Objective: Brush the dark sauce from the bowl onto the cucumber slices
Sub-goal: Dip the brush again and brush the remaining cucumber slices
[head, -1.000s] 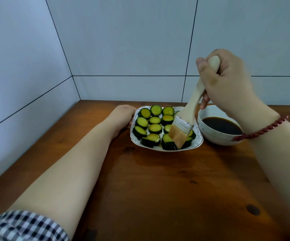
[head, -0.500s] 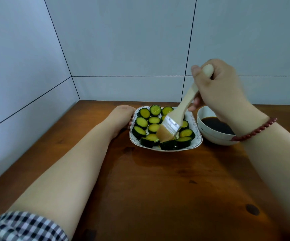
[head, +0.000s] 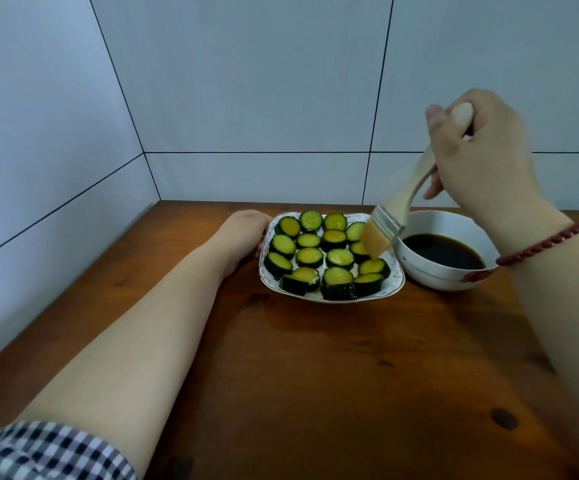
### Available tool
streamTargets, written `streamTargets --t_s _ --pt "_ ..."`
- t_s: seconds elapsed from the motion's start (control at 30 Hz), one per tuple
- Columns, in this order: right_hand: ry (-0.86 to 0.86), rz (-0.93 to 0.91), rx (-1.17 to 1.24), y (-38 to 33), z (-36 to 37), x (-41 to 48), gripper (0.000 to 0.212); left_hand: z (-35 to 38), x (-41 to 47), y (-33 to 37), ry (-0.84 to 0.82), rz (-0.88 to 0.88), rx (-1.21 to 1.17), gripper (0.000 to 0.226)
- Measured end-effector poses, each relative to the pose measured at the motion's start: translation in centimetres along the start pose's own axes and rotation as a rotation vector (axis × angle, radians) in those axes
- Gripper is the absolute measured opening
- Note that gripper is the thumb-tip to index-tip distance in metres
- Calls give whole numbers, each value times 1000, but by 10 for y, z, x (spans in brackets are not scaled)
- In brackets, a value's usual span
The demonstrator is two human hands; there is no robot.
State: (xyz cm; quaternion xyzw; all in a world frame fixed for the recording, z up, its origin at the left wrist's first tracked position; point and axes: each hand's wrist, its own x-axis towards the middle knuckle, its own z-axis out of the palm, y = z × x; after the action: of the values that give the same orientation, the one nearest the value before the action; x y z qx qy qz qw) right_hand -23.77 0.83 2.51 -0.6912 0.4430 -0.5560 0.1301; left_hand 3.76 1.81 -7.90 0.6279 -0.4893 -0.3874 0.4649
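Several cucumber slices lie on a white patterned plate at the back of the wooden table. My left hand rests against the plate's left edge, its fingers hidden behind the rim. To the right stands a white bowl of dark sauce. My right hand is closed on the wooden handle of a brush. Its tan bristles hang over the plate's right side, just above the slices, close to the bowl's rim.
White tiled walls meet in a corner behind the plate, at the table's back and left. The brown wooden tabletop stretches toward me. A red beaded bracelet circles my right wrist.
The brush has moved from the front-middle slices to the right and up, toward the bowl. My right hand rose and shifted right with it. My left hand stayed put.
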Motion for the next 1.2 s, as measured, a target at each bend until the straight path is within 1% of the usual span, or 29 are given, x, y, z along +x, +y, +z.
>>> streamTargets --t_s 0.1,0.2,0.33,0.4,0.53,0.63,0.7,0.87,0.93,1.0,1.07,1.2 --pt "-5 -8 177 -6 6 -6 24 0 0 0 1 0 -5 23" --pt "-130 35 275 -11 18 -15 20 0 -1 0 -4 10 -5 25" --pt "-308 33 284 -17 23 -22 22 1 -1 0 2 5 0 25" --pt "-394 34 306 -20 21 -23 30 1 -1 0 2 0 2 24" --pt "-528 -13 240 -28 18 -28 59 2 -1 1 0 0 -6 24" --pt "-576 -31 228 -32 15 -29 66 2 -2 1 5 7 0 20" --pt "-560 -33 240 -32 13 -28 63 1 -2 1 1 11 11 20" --pt "-322 11 293 -26 20 -25 48 2 -3 1 -1 -2 -8 20" --pt "-331 19 260 -23 24 -26 42 2 -3 1 2 -5 -18 21" --pt "-408 -12 153 -20 27 -29 44 2 -3 2 4 -5 -22 21" --pt "-456 -34 101 -20 28 -32 47 2 -3 2 10 -4 -20 20" --pt "-426 -14 125 -26 23 -28 50 2 -3 2 11 -6 -25 20"
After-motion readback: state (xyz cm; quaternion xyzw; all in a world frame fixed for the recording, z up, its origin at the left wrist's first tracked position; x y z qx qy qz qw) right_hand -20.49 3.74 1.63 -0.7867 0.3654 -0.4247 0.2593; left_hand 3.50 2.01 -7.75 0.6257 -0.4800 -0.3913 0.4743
